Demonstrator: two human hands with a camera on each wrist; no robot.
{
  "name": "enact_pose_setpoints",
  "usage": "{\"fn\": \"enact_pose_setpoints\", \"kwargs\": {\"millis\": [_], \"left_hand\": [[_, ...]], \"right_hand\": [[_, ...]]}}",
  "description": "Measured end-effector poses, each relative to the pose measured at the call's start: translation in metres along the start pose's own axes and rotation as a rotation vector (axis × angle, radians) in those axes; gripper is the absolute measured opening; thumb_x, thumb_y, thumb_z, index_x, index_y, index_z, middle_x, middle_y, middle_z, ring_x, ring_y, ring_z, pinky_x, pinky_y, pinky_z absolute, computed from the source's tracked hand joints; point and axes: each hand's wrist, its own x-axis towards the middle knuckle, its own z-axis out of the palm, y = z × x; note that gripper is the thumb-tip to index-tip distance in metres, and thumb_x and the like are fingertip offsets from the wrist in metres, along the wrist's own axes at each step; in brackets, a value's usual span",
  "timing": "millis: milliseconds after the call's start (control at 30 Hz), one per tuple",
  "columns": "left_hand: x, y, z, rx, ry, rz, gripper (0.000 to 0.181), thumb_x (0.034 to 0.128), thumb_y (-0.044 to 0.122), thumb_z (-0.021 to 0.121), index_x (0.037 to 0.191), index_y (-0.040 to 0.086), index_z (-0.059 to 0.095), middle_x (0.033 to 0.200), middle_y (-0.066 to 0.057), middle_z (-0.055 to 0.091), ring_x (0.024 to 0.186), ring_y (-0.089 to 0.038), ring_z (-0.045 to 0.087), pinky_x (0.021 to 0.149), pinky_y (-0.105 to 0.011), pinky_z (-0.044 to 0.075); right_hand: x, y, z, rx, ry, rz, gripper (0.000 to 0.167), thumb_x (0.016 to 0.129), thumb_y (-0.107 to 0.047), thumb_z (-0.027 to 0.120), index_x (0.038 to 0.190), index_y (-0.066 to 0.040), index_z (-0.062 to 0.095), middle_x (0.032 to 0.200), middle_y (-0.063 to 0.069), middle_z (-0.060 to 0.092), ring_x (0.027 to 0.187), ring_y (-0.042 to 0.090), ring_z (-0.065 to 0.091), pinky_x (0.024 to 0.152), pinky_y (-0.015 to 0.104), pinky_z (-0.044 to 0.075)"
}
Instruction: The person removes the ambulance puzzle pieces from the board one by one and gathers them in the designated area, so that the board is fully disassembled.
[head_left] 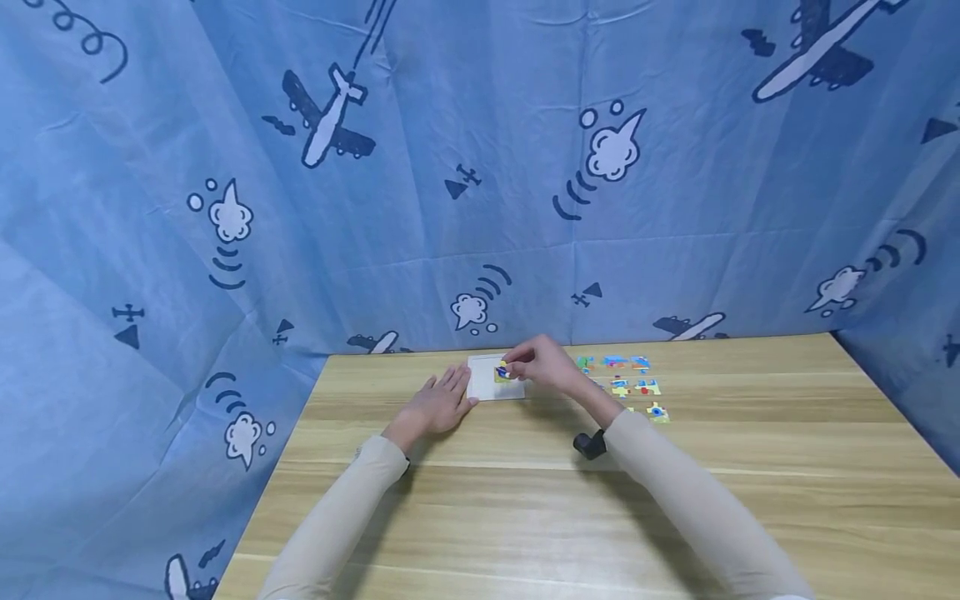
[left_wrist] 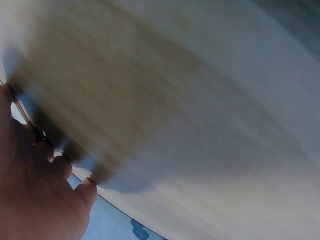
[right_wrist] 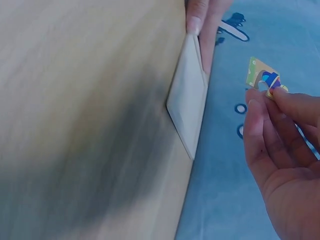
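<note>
My right hand (head_left: pixel 546 365) pinches a small colourful jigsaw piece (right_wrist: pixel 267 77) between thumb and fingers, held up above a white puzzle board (head_left: pixel 482 383). Yellow, blue and green show on the piece. At the board's left edge lies my left hand (head_left: pixel 442 402), its fingers spread and relaxed, the fingertips touching the board's side. The right wrist view shows the board (right_wrist: pixel 187 95) as a pale flat tray with a bare surface. In the left wrist view the left hand (left_wrist: pixel 45 185) rests against the tabletop.
Several colourful jigsaw pieces (head_left: pixel 619 387) lie in loose rows to the board's right, partly hidden by the right forearm. A black object (head_left: pixel 589 445) shows beside the right sleeve. A blue curtain (head_left: pixel 450 208) with printed planes hangs behind the wooden table (head_left: pixel 525 517).
</note>
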Motion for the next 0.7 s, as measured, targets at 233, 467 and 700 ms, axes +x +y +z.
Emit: {"fn": "enact_pose_setpoints", "kwargs": {"millis": [233, 467, 700], "left_hand": [[-0.003, -0.001, 0.0, -0.008, 0.014, 0.015, 0.07, 0.1146, 0.048, 0.027, 0.169, 0.006, 0.016, 0.179, -0.008, 0.013, 0.167, -0.03, 0.014, 0.135, -0.054, 0.02], [-0.002, -0.002, 0.001, -0.023, 0.019, 0.035, 0.068, 0.1149, 0.046, 0.028, 0.169, 0.005, 0.017, 0.179, -0.01, 0.014, 0.166, -0.032, 0.015, 0.134, -0.056, 0.021], [-0.003, -0.001, -0.001, -0.012, 0.016, 0.033, 0.068, 0.1151, 0.046, 0.027, 0.169, 0.005, 0.016, 0.179, -0.01, 0.013, 0.167, -0.032, 0.015, 0.134, -0.055, 0.021]], "right_hand": [[-0.014, 0.001, -0.022, 0.037, -0.002, -0.014, 0.021, 0.099, -0.002, 0.068, 0.116, 0.007, 0.077, 0.105, 0.023, 0.08, 0.091, 0.03, 0.081, 0.088, 0.054, 0.065], [-0.033, 0.008, -0.045, 0.037, -0.002, -0.006, 0.024, 0.1, -0.004, 0.068, 0.12, 0.005, 0.076, 0.107, 0.023, 0.08, 0.094, 0.034, 0.08, 0.086, 0.049, 0.066], [-0.051, 0.014, -0.064, -0.03, 0.006, 0.004, 0.023, 0.1, -0.007, 0.07, 0.119, 0.004, 0.077, 0.102, 0.019, 0.081, 0.088, 0.03, 0.08, 0.079, 0.041, 0.066]]}}
